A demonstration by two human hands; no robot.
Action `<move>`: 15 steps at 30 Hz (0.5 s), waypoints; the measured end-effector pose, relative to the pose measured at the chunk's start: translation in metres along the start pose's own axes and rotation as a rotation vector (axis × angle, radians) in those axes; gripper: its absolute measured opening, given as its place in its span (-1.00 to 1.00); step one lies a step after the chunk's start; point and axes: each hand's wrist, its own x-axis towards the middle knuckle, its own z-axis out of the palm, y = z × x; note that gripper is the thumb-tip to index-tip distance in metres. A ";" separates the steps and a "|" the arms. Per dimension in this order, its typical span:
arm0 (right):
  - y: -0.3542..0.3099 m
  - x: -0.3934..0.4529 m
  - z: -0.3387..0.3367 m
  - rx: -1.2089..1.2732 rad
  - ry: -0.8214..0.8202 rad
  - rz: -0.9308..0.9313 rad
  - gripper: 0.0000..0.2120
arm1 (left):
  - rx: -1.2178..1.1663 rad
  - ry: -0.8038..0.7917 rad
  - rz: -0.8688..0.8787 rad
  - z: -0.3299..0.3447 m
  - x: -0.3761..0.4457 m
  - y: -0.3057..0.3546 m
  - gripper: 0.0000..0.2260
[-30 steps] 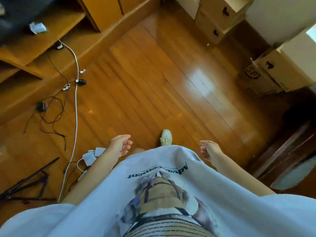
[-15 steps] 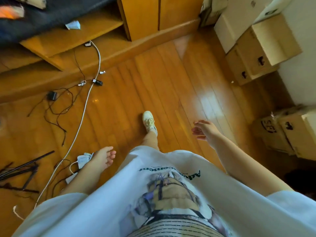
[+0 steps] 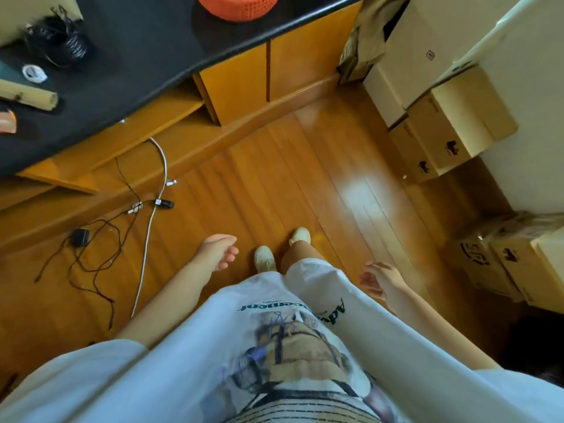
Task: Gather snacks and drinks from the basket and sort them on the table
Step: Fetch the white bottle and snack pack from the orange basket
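Observation:
An orange plastic basket (image 3: 238, 7) stands on the black table top (image 3: 146, 47) at the upper edge of the view; its inside is cut off, so no snacks or drinks show. My left hand (image 3: 218, 251) hangs over the wooden floor with loosely curled fingers and holds nothing. My right hand (image 3: 380, 280) hangs at my right side, fingers relaxed and empty. Both hands are well below and in front of the table.
Cables and a black adapter (image 3: 81, 236) lie on the floor at the left. Stacked cardboard boxes (image 3: 442, 129) line the right wall, more boxes (image 3: 500, 264) lower right. On the table lie a black bundle (image 3: 61, 41), a white coil (image 3: 34, 73) and a wooden roll (image 3: 27, 96).
The view has swung up and towards the table, bringing the table top and orange basket into sight. I have stepped forward; both hands stay empty and swing at my sides.

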 end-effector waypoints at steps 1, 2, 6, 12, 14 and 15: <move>-0.006 0.003 0.001 0.007 0.007 0.019 -0.93 | 0.022 -0.015 0.017 0.005 0.005 0.014 -0.93; -0.014 0.007 0.002 0.014 0.012 0.037 -0.93 | 0.039 -0.029 0.032 0.010 0.010 0.027 -0.94; -0.057 0.021 0.008 0.002 0.015 0.083 -0.87 | 0.063 -0.066 0.037 0.020 0.029 0.077 -0.93; -0.169 0.057 0.027 -0.025 -0.026 0.056 -0.72 | -0.035 -0.036 -0.013 0.000 0.060 0.157 -0.90; -0.215 0.067 0.036 -0.039 -0.058 0.043 -0.73 | -0.083 0.008 -0.053 -0.014 0.070 0.183 -0.93; -0.238 0.071 0.041 -0.055 -0.077 0.033 -0.73 | -0.111 0.032 -0.070 -0.021 0.073 0.195 -0.93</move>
